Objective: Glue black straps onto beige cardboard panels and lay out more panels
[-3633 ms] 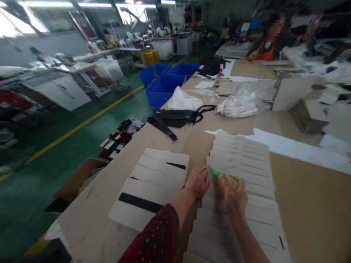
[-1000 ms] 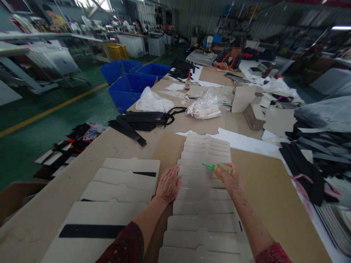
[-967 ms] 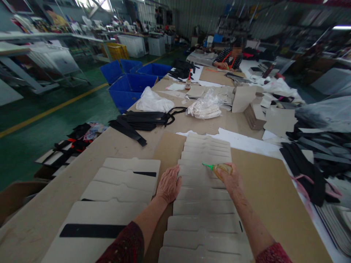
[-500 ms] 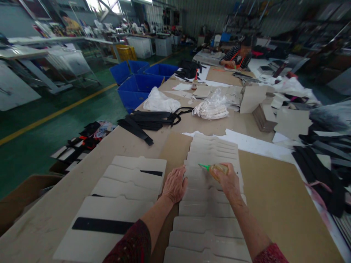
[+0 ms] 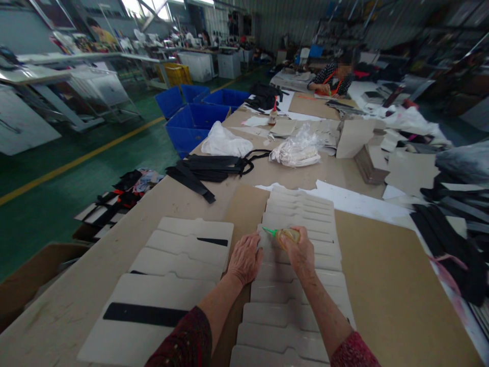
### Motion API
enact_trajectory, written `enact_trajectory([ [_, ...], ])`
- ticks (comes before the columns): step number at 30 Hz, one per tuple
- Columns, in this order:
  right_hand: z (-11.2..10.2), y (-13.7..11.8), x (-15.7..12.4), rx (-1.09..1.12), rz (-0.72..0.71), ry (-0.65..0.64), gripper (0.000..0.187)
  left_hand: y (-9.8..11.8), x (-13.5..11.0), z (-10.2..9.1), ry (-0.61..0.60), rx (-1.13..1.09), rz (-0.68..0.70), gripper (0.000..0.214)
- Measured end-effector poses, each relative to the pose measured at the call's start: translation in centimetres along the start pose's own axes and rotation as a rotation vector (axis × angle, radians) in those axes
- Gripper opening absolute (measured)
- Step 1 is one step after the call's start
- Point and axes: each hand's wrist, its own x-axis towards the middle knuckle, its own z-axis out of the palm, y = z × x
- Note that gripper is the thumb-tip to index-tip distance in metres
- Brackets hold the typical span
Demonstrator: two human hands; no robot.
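Observation:
My right hand (image 5: 300, 252) is closed around a squeeze bottle (image 5: 287, 237) of amber liquid. Its green nozzle points left, over a row of overlapping pale grey boards (image 5: 280, 290). Flat beside the left edge of that row lies my left hand (image 5: 245, 256), fingers stretched and touching the boards' edge. To the left is a second group of overlapping boards (image 5: 175, 260), where a black strip (image 5: 145, 314) lies across the nearest board and another shows farther up.
Black strips (image 5: 208, 168), a white plastic bag (image 5: 229, 140) and a clear bag of pale pieces (image 5: 296, 148) lie farther up the table. Stacked boards (image 5: 370, 163) stand at right. Blue bins (image 5: 194, 125) sit left of the table. A person (image 5: 332, 79) works at the far end.
My right hand has moved left with the squeeze bottle, bringing the green nozzle nearer the boards' left edge. My left hand has stayed in place.

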Motion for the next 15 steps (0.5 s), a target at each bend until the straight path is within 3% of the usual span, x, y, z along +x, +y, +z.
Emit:
enact_trajectory([
  [3,0.8,0.0,-0.4,0.09,0.016,-0.003,0.038,-0.1,0.0,0.1,0.022,-0.014,0.015,0.028],
  [7,0.6,0.5,-0.9,0.421,0.175,-0.045,0.042,-0.7,-0.2,0.5,0.102,-0.024,0.003,0.025],
  [10,-1.3,2.0,-0.5,0.624,0.268,0.02,0.047,-1.2,0.3,0.9,0.172,-0.017,-0.017,0.026],
  [15,-6.2,7.5,1.7,0.689,0.271,0.313,0.054,-1.4,3.5,1.2,0.148,-0.008,0.075,0.034],
])
